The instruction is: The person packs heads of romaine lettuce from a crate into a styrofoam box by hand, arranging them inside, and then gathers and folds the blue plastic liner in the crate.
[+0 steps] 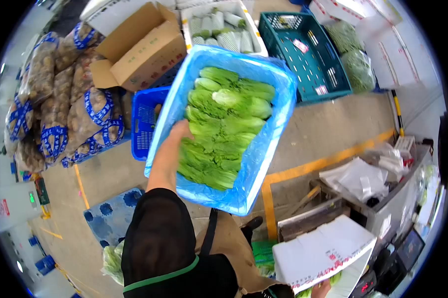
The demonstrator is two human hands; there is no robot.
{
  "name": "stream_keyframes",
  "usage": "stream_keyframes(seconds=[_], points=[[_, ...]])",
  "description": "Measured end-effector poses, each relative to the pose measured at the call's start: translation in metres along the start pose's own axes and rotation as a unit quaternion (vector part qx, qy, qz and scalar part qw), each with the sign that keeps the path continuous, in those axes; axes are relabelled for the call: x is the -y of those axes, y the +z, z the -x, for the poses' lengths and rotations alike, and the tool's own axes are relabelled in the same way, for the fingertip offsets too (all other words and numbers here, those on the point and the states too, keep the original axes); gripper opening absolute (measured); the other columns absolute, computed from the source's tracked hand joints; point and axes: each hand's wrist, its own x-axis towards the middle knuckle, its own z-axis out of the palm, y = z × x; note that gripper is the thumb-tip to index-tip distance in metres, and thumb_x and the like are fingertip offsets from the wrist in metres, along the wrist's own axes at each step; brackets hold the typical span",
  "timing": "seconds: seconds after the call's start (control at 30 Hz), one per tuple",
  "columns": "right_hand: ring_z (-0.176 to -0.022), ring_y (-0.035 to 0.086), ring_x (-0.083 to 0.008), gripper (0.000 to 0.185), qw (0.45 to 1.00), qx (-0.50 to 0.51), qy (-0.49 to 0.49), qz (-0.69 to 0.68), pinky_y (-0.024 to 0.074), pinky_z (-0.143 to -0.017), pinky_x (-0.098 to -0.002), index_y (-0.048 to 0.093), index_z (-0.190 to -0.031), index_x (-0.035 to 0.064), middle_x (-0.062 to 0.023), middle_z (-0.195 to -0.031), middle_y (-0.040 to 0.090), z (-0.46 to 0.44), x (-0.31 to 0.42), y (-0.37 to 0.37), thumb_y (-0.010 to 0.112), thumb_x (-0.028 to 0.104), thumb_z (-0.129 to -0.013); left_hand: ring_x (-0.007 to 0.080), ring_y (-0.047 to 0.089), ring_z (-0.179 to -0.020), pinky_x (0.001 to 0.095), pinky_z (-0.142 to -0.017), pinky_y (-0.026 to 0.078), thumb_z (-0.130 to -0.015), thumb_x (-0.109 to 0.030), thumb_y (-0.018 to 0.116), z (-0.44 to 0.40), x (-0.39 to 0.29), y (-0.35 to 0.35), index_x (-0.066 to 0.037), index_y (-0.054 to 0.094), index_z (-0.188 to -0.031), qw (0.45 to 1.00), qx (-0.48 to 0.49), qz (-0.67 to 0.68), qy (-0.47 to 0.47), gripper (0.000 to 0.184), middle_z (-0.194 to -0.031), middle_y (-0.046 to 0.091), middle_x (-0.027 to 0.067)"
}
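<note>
- I see bare concrete floor spreading left of the metal counter.
- A yellow floor line runs just left of that counter.
- A black-and-yellow pole stands beyond its far end.
- I have a dark screen at its near end.
- Well left of it, a blue pallet lies flat.
- Farthest left of it, I catch bright lights.

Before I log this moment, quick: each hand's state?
Left hand: at the lettuce box; grip unclear.
Right hand: by the white box; grip unclear.
</note>
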Motion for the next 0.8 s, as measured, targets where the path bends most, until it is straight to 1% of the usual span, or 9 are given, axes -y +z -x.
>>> stream_keyframes(seconds=[0.03,0.07,0.13,0.17,0.3,0.37,0.5,0.67,0.8], points=[[-0.098,0.064,-0.0314,0.045,0.988,-0.002,-0.003,-0.156,0.0504,-0.083,-0.0377,0.056,-0.116,-0.0092,-0.0225,-0.107,0.064,-0.01,0.012,-0.002,0.067,0.008,-0.075,0.0336,0.055,-0.114,0.0443,-0.095,0.046,-0.049,-0.045,0.091,-0.013,0.01,0.002,0.003,0.05,-0.124,1.0,-0.012,-0.007,0.021,0.099,-0.126,0.054,0.0242],[-0.098,0.064,-0.0295,0.042,0.982,-0.05,-0.072,-0.166,0.0494,-0.085,-0.0377,0.057,-0.114,-0.0072,-0.0207,-0.103,0.066,-0.002,0.02,-0.003,0.063,0.01,-0.077,0.0355,0.058,-0.107,0.0443,-0.09,0.05,-0.045,-0.052,0.09,-0.046,0.034,0.023,0.0,0.05,-0.125,0.99,-0.087,-0.053,0.097,0.104,-0.12,0.059,0.0213],[-0.098,0.063,-0.0333,0.037,0.985,-0.069,-0.03,-0.156,0.0494,-0.084,-0.0401,0.063,-0.11,-0.0001,-0.0184,-0.104,0.067,0.003,0.027,0.001,0.063,0.005,-0.073,0.0353,0.06,-0.103,0.0435,-0.086,0.051,-0.046,-0.058,0.087,-0.078,0.073,0.045,-0.001,0.051,-0.125,0.984,-0.074,-0.114,0.119,0.104,-0.114,0.061,0.0213],[-0.095,0.064,-0.0336,0.034,0.989,-0.059,-0.043,-0.13,0.0501,-0.082,-0.04,0.064,-0.108,0.0004,-0.0183,-0.102,0.067,0.003,0.044,-0.009,0.063,0.009,-0.075,0.0341,0.06,-0.103,0.0431,-0.086,0.051,-0.048,-0.055,0.087,-0.048,0.054,0.015,-0.001,0.051,-0.126,0.991,-0.026,-0.091,0.091,0.102,-0.114,0.061,0.0219],[-0.082,0.06,-0.0391,0.025,0.986,-0.089,0.047,-0.136,0.0486,-0.072,-0.0434,0.064,-0.101,0.002,-0.0201,-0.089,0.064,0.027,0.014,0.011,0.064,0.013,-0.079,0.0319,0.06,-0.106,0.0407,-0.09,0.049,-0.06,-0.026,0.084,-0.062,0.061,0.012,0.003,0.048,-0.128,0.938,0.007,0.08,0.338,0.082,-0.122,0.06,0.0199],[-0.079,0.06,-0.0386,0.025,0.986,-0.062,0.105,-0.117,0.0479,-0.069,-0.0439,0.063,-0.101,0.0012,-0.0197,-0.088,0.064,0.039,0.014,0.004,0.064,0.015,-0.081,0.0259,0.061,-0.097,0.0385,-0.083,0.05,-0.065,-0.016,0.08,-0.067,0.068,0.017,0.003,0.052,-0.121,0.938,0.099,0.177,0.281,0.065,-0.112,0.063,0.0151],[-0.075,0.061,-0.0364,0.027,0.971,-0.083,0.163,-0.155,0.0479,-0.067,-0.0441,0.065,-0.101,0.0018,-0.0182,-0.08,0.064,0.058,-0.018,0.042,0.063,0.019,-0.081,0.022,0.059,-0.086,0.0344,-0.074,0.049,-0.062,-0.019,0.085,-0.052,0.059,-0.002,0.005,0.054,-0.105,0.975,-0.017,0.031,0.218,0.058,-0.103,0.063,0.0166],[-0.072,0.062,-0.0352,0.026,0.963,-0.08,0.182,-0.183,0.0491,-0.067,-0.0433,0.067,-0.1,0.0032,-0.0158,-0.072,0.064,0.067,-0.062,0.089,0.064,0.019,-0.079,0.0215,0.058,-0.088,0.0353,-0.08,0.049,-0.062,-0.021,0.087,-0.034,0.056,0.0,0.008,0.054,-0.111,0.923,-0.089,0.174,0.332,0.065,-0.106,0.063,0.0156],[-0.073,0.063,-0.0347,0.028,0.966,-0.028,0.177,-0.186,0.0501,-0.069,-0.0425,0.067,-0.101,0.0041,-0.0159,-0.074,0.066,0.063,-0.09,0.106,0.064,0.02,-0.079,0.0229,0.059,-0.088,0.0357,-0.078,0.049,-0.059,-0.02,0.087,0.023,0.029,0.0,0.011,0.055,-0.111,0.968,0.038,0.106,0.225,0.068,-0.104,0.064,0.0182]])
